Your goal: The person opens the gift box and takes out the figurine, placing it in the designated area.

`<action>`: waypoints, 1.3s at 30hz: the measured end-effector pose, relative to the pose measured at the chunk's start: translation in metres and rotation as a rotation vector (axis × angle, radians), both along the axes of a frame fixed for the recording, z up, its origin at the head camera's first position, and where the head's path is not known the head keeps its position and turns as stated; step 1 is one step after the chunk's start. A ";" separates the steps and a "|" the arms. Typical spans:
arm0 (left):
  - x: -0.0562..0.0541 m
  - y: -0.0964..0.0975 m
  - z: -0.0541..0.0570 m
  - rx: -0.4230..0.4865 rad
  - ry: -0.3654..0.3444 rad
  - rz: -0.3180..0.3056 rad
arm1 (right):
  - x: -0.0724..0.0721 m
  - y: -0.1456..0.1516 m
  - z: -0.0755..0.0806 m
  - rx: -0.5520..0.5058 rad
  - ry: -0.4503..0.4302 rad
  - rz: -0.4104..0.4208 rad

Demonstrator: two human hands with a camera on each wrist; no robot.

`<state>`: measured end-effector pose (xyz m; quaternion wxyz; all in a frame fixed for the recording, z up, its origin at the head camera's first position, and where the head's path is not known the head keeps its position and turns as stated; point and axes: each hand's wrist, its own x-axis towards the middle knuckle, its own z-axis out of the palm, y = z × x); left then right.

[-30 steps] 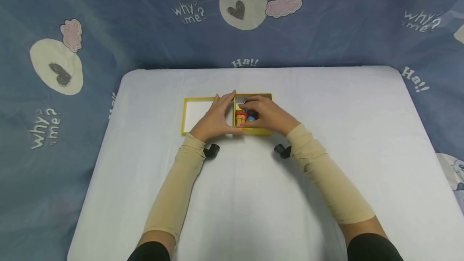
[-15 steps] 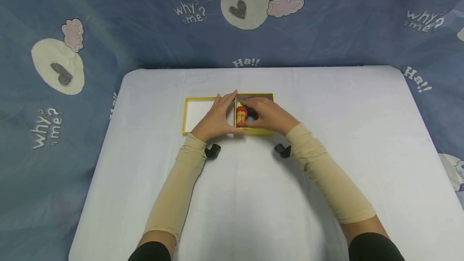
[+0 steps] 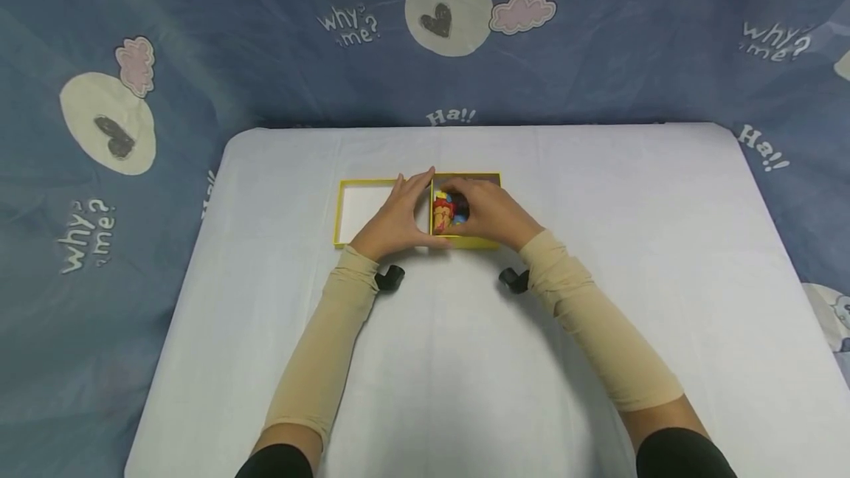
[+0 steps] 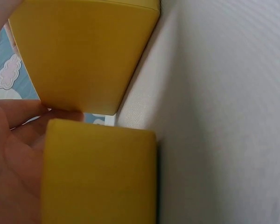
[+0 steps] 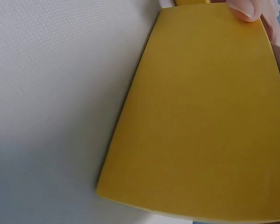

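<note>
A yellow box (image 3: pixel 474 243) sits mid-table, small colourful toys in it. One is a figure (image 3: pixel 443 215) with a red top and tan body; a dark-topped blue toy (image 3: pixel 460 205) lies beside it. My left hand (image 3: pixel 392 218) grips the box's left part, thumb on the near wall and fingers at the far side; the left wrist view shows the fingers (image 4: pixel 23 116) at the box wall (image 4: pixel 84 56). My right hand (image 3: pixel 494 211) reaches inside, thumb and fingers curled about the blue toy, whose right side they hide. In the right wrist view, the near wall (image 5: pixel 191 112) fills much of the picture.
A shallow yellow-rimmed lid (image 3: pixel 337 214), white inside, lies to the left against the box, partly under my left hand. White cloth (image 3: pixel 432 360) covers the table. A blue printed curtain (image 3: pixel 279 57) hangs behind the far edge.
The right hand's fingers have drawn in and moved slightly left and lower over the toys. The left hand keeps its hold on the box. The view shifts slightly.
</note>
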<state>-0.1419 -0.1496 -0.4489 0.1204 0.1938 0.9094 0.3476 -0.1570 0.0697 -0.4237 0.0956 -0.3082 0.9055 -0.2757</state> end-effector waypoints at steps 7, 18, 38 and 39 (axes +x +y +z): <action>0.001 0.000 0.001 -0.001 -0.026 0.014 | 0.001 0.001 -0.001 -0.058 -0.012 -0.023; 0.000 -0.002 -0.001 0.005 -0.011 0.005 | -0.001 0.001 -0.001 -0.114 -0.030 -0.005; -0.004 -0.002 -0.006 0.017 0.007 -0.011 | 0.002 0.003 -0.002 -0.081 -0.003 0.007; -0.004 -0.002 -0.005 0.018 0.008 -0.011 | 0.002 0.002 -0.001 -0.076 -0.004 0.010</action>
